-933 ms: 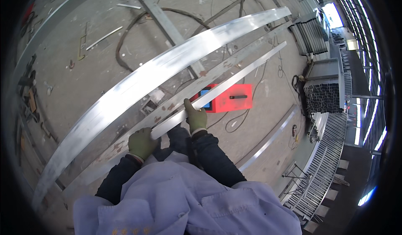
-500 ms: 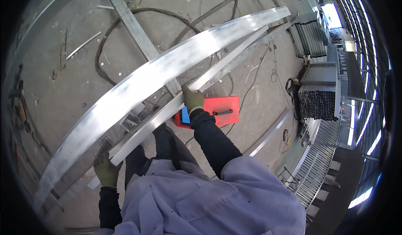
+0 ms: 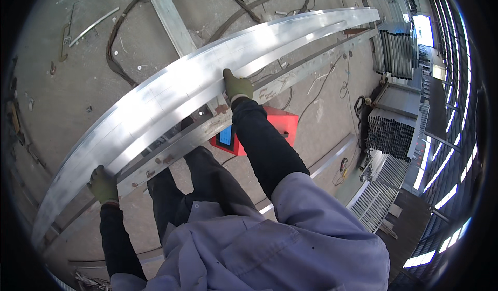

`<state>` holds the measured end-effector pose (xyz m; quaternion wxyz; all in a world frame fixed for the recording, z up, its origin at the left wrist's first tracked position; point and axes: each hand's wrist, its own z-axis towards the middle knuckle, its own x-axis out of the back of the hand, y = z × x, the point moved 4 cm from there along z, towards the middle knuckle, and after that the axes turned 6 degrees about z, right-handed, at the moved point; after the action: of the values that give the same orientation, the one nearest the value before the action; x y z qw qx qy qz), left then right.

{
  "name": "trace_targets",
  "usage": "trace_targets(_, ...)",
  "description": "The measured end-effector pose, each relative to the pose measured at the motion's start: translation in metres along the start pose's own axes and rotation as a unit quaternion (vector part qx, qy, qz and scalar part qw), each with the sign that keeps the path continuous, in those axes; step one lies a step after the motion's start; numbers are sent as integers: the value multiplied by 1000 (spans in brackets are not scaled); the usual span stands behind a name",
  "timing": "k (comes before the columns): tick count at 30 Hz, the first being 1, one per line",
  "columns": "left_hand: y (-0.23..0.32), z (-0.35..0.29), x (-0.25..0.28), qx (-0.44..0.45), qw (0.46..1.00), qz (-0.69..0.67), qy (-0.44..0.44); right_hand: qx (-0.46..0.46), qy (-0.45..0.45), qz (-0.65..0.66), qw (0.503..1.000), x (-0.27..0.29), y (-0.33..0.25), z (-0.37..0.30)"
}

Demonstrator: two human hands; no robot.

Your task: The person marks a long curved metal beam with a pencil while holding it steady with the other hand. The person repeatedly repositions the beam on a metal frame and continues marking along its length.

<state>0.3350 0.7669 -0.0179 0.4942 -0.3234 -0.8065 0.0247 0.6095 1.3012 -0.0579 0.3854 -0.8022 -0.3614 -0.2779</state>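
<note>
The person holds a long, wide aluminium panel [image 3: 181,91] that runs from about 8 o'clock near the lower left rim up to 2 o'clock at the upper right. It is carried above the concrete floor [image 3: 62,83], just over a narrower aluminium rail [image 3: 290,78] that lies parallel beneath its near edge.

The left hand [image 3: 104,186], in a green glove, is closed around the panel's near edge at about 8 o'clock, fingers curled under it. The right hand [image 3: 237,86], also gloved, grips the same edge near the middle of the view, at roughly 12 o'clock from the person's chest, thumb on top and fingers wrapped below. Both hands are clamped on the panel, well apart from one another.

Judging by its bright, smooth face, the panel is probably slippery to bare skin; the gloves help. It looks stiff across its width yet long enough to flex and swing at the ends, and likely moderately light for its size but awkward. Its thin edges could be sharp. A wide-spaced hold along one long edge, as here, seems the sound place to take it, keeping the far ends balanced.

Counted: one wide panel, one rail directly under it, two gloved hands. A red box with a blue face [image 3: 275,128] sits on the floor at 3 o'clock from the right forearm, one in number. A stack of square metal tubes [image 3: 390,135] stands farther toward 3 o'clock; the tubes are too many and too small to count. A dark cable [image 3: 124,21] loops across the floor at 11 o'clock.
</note>
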Motion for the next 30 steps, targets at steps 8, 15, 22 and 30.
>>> trace_targets(8,16,66,-45,-93,988,-74,96,-60,81,22,995,-41,-10,8)
trace_targets(15,10,68,-55,-101,984,-109,101,-63,99,-17,993,-45,-18,-7)
trace_targets(22,8,70,-46,-120,979,-136,89,-43,118,9,992,-49,-12,-10)
trace_targets(30,-7,55,-49,-107,973,-176,105,-11,62,-131,989,-71,-18,-2)
